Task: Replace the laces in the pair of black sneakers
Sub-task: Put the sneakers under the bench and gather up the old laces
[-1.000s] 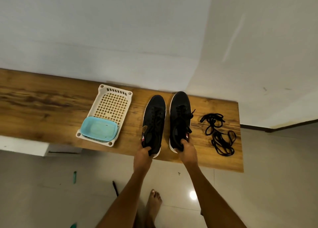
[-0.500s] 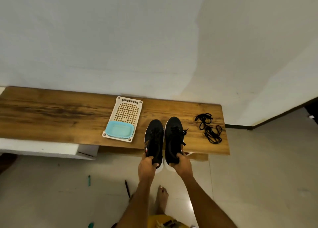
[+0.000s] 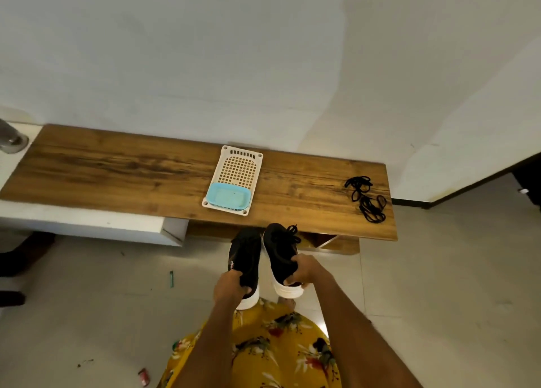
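Note:
Two black sneakers with white soles hang in the air in front of the wooden bench (image 3: 117, 170), off its front edge. My left hand (image 3: 229, 286) grips the heel of the left sneaker (image 3: 246, 255). My right hand (image 3: 304, 272) grips the heel of the right sneaker (image 3: 279, 251), whose black laces stick up near the toe. A loose bundle of black laces (image 3: 366, 197) lies on the bench's right end, far from both hands.
A white perforated tray (image 3: 238, 168) with a light blue dish (image 3: 228, 198) in its near end sits mid-bench. A white block (image 3: 87, 223) lies under the bench's left part. Small litter dots the tiled floor (image 3: 102, 314). A yellow floral garment (image 3: 278, 346) covers my lap.
Both hands have lifted the sneakers off the bench and drawn them back toward me, now over the floor. The camera has pulled back, showing more bench and my lap.

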Available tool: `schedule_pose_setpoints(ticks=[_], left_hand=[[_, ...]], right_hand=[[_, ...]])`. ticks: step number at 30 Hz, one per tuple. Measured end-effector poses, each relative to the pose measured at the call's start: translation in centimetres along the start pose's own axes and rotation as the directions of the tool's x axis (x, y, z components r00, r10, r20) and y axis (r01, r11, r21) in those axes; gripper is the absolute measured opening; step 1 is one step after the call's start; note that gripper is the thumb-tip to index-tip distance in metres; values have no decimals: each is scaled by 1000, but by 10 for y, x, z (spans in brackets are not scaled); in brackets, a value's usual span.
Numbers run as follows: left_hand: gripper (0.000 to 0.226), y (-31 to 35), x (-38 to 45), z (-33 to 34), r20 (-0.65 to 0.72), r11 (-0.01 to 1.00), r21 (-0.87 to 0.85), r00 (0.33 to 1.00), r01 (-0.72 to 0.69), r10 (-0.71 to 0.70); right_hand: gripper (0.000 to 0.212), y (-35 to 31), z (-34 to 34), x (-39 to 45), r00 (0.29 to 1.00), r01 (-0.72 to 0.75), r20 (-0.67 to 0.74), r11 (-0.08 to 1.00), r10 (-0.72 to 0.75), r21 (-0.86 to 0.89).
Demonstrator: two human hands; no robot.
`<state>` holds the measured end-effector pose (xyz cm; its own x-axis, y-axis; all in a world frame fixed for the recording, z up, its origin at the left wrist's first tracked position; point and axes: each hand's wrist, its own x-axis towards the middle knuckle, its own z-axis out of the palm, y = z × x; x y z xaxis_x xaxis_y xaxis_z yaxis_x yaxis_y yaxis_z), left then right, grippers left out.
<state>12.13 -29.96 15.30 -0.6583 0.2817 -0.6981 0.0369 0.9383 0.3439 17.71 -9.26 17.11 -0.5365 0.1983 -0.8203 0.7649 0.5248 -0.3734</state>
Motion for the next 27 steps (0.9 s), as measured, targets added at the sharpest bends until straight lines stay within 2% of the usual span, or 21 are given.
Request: schedule_pose_setpoints(ticks=[2, 8, 11, 17, 20, 22, 27], left_hand=[[43, -12, -2, 3, 12, 1000, 23, 1000, 15, -15], [37, -25, 35, 26, 20, 994, -60, 996, 91, -90], [33, -34, 72, 45, -4, 988, -95, 993, 121, -122], [32, -65, 166, 110, -128, 970, -185, 975, 156, -181], [34, -92, 228, 156, -250, 989, -131, 963, 70, -101], [26, -110, 269, 179, -350, 988, -151, 933, 29, -81], [26, -132, 359, 219, -528, 966, -202, 849, -159, 29]], right_hand=[[74, -4, 14, 0, 1000, -6, 7, 1000, 6, 1], [61, -1, 53, 46, 999, 48, 23, 994, -46, -100], [50, 8, 72, 87, 999, 51, 16, 996, -50, -66], [48, 36, 133, 199, 994, 50, -101, 998, -47, 34], [45, 52, 168, 267, 971, 109, -217, 994, -102, 22], [43, 57, 179, 309, 942, 131, -308, 991, -132, -25], [40, 61, 189, 404, 857, 185, -480, 981, -189, -55]])
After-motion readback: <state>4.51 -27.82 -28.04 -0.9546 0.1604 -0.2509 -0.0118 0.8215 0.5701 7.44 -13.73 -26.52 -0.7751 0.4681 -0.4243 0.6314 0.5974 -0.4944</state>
